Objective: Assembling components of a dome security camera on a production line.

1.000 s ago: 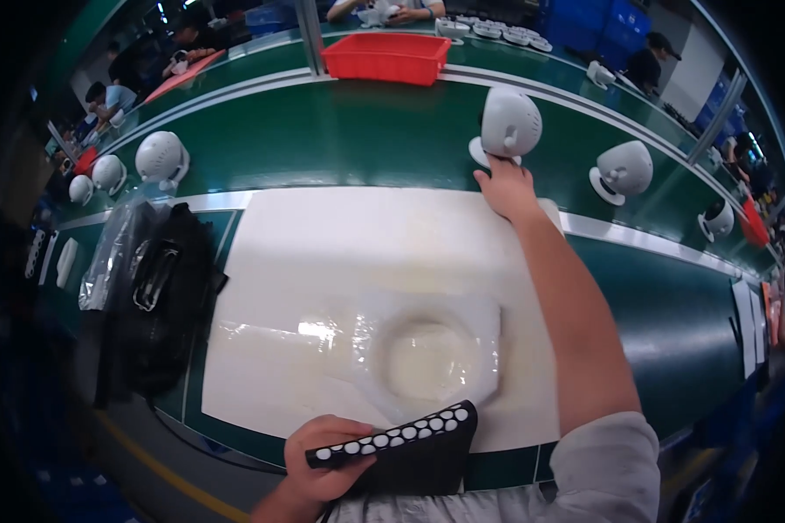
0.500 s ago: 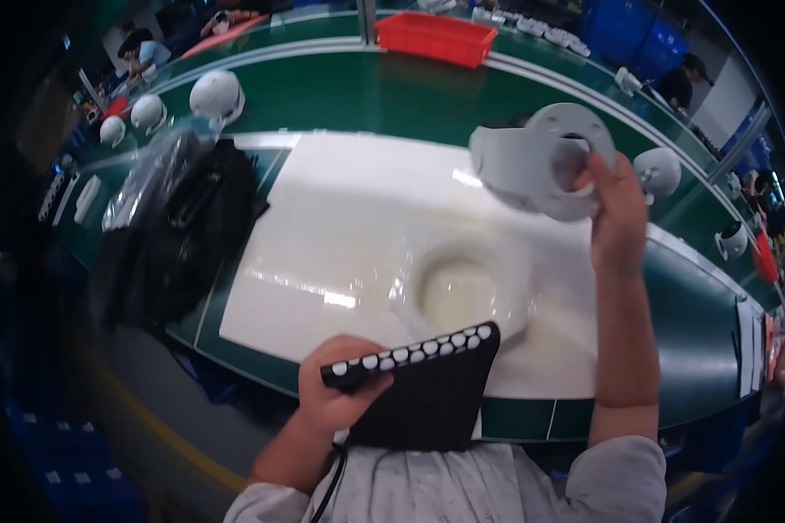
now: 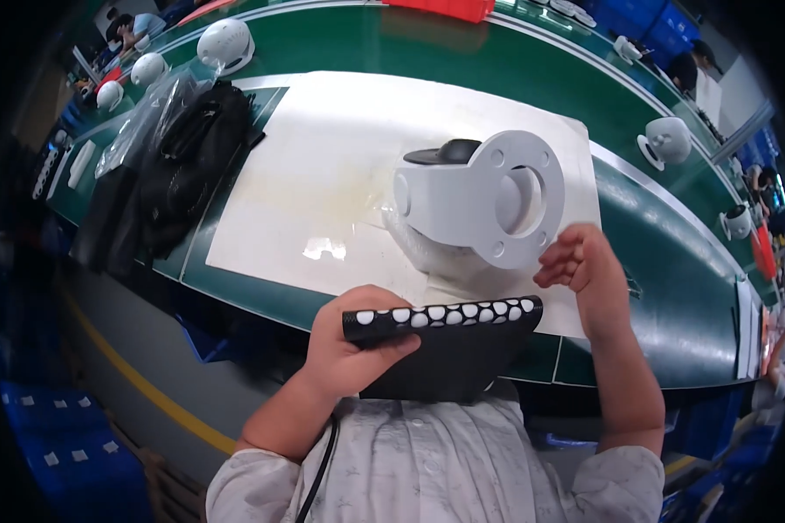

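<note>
My left hand [image 3: 351,344] is closed round the left end of a flat black device [image 3: 449,357], whose top edge carries rows of white dots; a black cable hangs beneath that hand. Standing on a white board [image 3: 275,209] is a white camera-like housing [image 3: 445,205] with a round flange [image 3: 545,183] facing right and a dark dome piece [image 3: 458,152] on top. Under it is a pale ring-shaped rest, mostly hidden. My right hand [image 3: 580,266] is just right of the flange's lower edge, empty, its fingers loosely bent and apart.
On the left lie a black bag [image 3: 187,166] and clear plastic wrap [image 3: 153,113]. White dome units stand along the green conveyor [image 3: 340,39] at far left, and more white units [image 3: 669,139] at right. A red bin [image 3: 449,7] is at the back. Several people work farther off.
The white housing has come down from the upper right onto the rest on the board. My right hand has let go of it and moved lower. My left hand has levelled the black device.
</note>
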